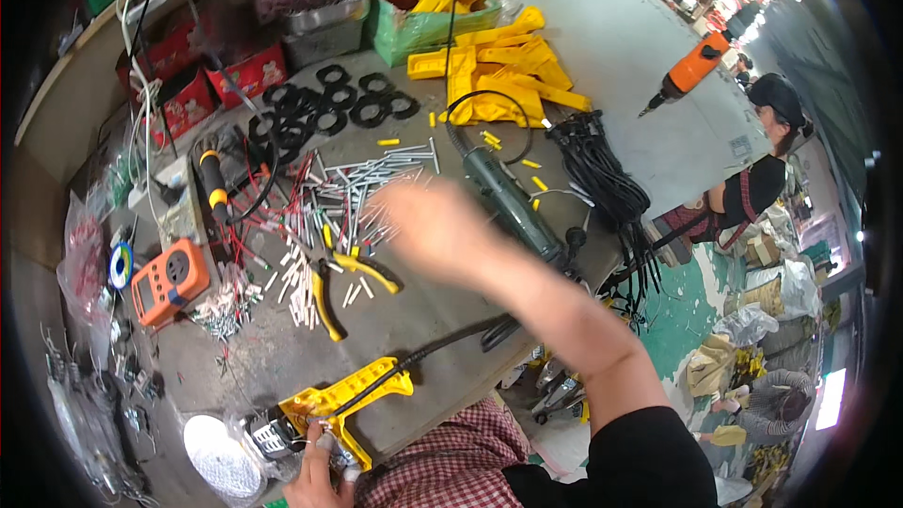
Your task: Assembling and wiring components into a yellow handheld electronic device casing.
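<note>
- Head view: the left hand (315,475) was seen at the lower edge of the frame, its fingers closed on the end of a yellow plastic handle piece (343,402) that lay on the grey worktable (451,306), lower centre.
- A black cable (442,348) was seen running from that yellow piece up and to the right across the table.
- The right hand (428,226) was stretched out over the middle of the frame, above the table; it was blurred, so whether it was open or closed could not be told, and nothing could be made out in it.
- Just left of the right hand, a scatter of small white and grey sleeves (362,183) and red wires was spread out.
- Yellow-handled pliers (348,277) lay below that scatter, near the right hand.
- A dark green power tool (513,202) lay just right of the right hand.
- An orange meter (169,280) was placed at the left of the frame.
- Black rings (329,108) were grouped at the upper centre, and yellow plastic shells (499,71) were piled to their right.
- A bundle of black cords (602,179) hung at the table's right edge.
</note>
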